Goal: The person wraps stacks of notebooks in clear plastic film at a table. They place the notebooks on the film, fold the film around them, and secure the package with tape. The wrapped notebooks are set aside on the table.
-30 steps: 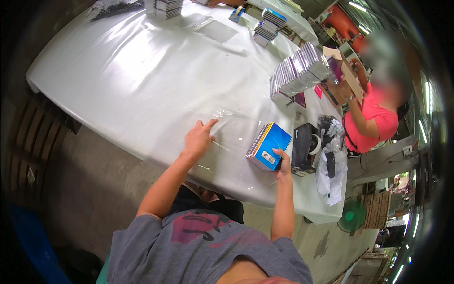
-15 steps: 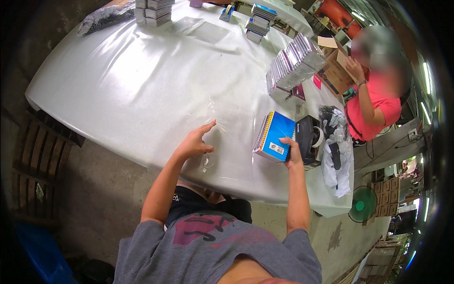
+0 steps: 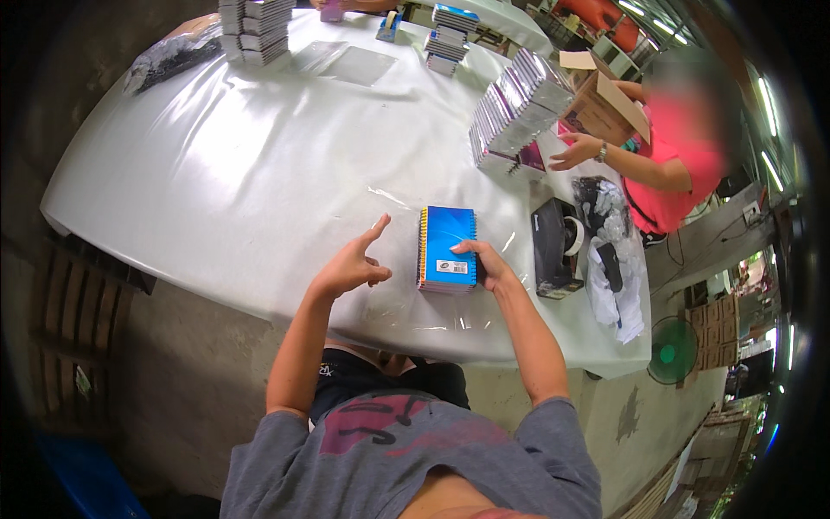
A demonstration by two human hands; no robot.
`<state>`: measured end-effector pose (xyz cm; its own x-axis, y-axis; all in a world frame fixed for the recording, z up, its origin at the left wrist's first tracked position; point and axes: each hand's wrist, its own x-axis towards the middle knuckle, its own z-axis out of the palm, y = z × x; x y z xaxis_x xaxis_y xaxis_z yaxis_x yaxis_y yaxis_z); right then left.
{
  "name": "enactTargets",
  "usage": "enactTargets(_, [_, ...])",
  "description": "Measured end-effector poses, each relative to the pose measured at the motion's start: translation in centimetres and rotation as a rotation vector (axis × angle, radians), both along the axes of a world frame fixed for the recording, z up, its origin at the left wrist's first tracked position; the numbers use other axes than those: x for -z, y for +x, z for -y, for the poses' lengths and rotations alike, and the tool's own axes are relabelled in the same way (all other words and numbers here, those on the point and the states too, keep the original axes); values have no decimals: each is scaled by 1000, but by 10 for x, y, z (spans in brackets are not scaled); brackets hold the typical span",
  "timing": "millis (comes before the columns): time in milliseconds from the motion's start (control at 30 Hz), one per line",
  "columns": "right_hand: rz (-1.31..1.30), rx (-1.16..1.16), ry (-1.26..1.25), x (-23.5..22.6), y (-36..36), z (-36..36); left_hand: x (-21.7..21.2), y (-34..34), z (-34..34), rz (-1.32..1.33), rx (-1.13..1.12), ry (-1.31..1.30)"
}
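A stack of blue-covered spiral notebooks [image 3: 448,229] lies near the table's front edge, its yellow and white page edges showing on the left. My right hand [image 3: 487,262] grips the stack from its right side, thumb on top of the cover beside a small white label. To the left, apart from the stack, my left hand [image 3: 354,264] hovers with its index finger stretched out and the thumb spread; nothing is in it. A sheet of clear plastic film [image 3: 389,303] lies on the table under and around the notebooks.
A black tape dispenser [image 3: 553,246] stands right of the notebooks, beside plastic bags [image 3: 616,298]. Farther back are wrapped notebook stacks [image 3: 523,108], another stack [image 3: 450,39] and grey bundles [image 3: 264,30]. A co-worker in pink [image 3: 674,164] stands at a cardboard box [image 3: 609,108].
My right hand has brought the notebook stack leftward onto the plastic film. My left hand stays spread at nearly the same place. The co-worker's hand has moved down from the box flap.
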<state>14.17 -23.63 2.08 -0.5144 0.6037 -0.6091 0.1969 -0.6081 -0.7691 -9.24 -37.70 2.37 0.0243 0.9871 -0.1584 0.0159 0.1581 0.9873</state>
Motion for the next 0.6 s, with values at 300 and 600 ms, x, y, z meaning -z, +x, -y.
enactTargets(300, [4,-48,6,9,5,-4,-24,41,-21,-60,3,105])
enactTargets(600, [4,1,30,1,4,7,-26,64,-35,-85,42,103])
